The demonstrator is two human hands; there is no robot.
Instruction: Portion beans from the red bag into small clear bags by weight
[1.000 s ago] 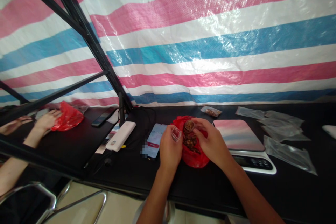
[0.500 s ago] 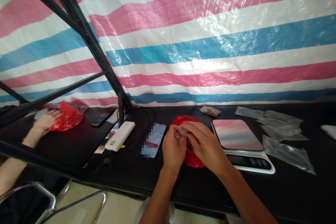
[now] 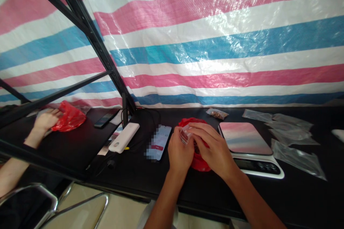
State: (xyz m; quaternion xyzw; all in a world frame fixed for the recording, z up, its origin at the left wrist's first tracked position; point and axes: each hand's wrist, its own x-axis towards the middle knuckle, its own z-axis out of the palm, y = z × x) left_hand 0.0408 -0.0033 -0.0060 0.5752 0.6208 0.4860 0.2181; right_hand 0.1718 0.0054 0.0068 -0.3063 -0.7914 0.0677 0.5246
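Observation:
Over a red plastic bag [image 3: 200,164], my left hand [image 3: 180,154] is closed around a small clear plastic bag [image 3: 185,134]. My right hand [image 3: 213,145] arches in from the other side, its fingertips closed at the clear bag's upper edge. Small brown pieces [image 3: 196,147] show in the red bag between my hands, too shadowed to name. Right of my hands lies a white kitchen scale [image 3: 245,139] with a shiny top plate; its display looks dark. My fingers hide most of the clear bag.
Several flat clear bags [image 3: 290,128] lie right of the scale. Behind it sits a filled clear packet [image 3: 217,114]. A phone [image 3: 159,143] and a white power bank [image 3: 124,137] lie left. Beyond a black frame [image 3: 99,50], another person's hand [image 3: 47,120] touches a red bag [image 3: 70,117].
My hands stay over the red bag, with the clear bag shifted slightly between my fingers. The whole view has moved a little.

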